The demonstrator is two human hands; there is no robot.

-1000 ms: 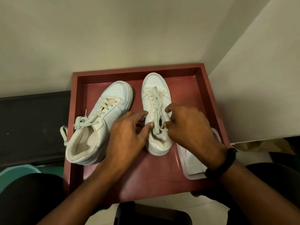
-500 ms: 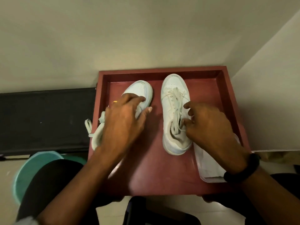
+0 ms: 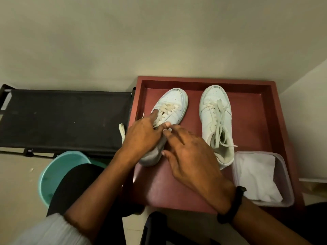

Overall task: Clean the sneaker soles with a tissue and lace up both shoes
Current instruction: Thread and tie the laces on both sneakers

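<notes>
We log one left white sneaker (image 3: 174,103) on the red tray (image 3: 251,121), left hand (image 3: 141,137) laying a straight forefinger on its laces (image 3: 166,110), grasp beyond telling, right hand (image 3: 192,156) over its heel, fingers spread and relaxed.

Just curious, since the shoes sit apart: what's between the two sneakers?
Head view: bare tray between the toes; nearer the heels, the right hand lies across the gap to the left sneaker.
</notes>
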